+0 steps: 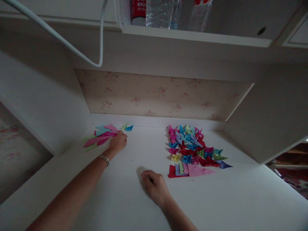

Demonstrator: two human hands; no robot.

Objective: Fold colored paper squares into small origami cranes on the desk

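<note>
My left hand (117, 141) reaches far out to a small pile of flat paper strips (101, 136), pink, teal and green, at the back left of the white desk (134, 199). Its fingers curl onto the pile's right edge and pinch a pink strip. A bracelet (104, 159) circles that wrist. My right hand (155, 184) rests on the desk nearer to me, fingers curled under, nothing visible in them. To its right lies a large heap of folded coloured paper triangles (192, 147). Two small folded pieces (127, 127), green and blue, sit just beyond my left hand.
A floral back panel (158, 96) closes the desk's rear. Side walls stand at left and right. An overhead shelf (192, 35) holds plastic bottles (163, 12). A white cable (72, 48) loops down at the upper left.
</note>
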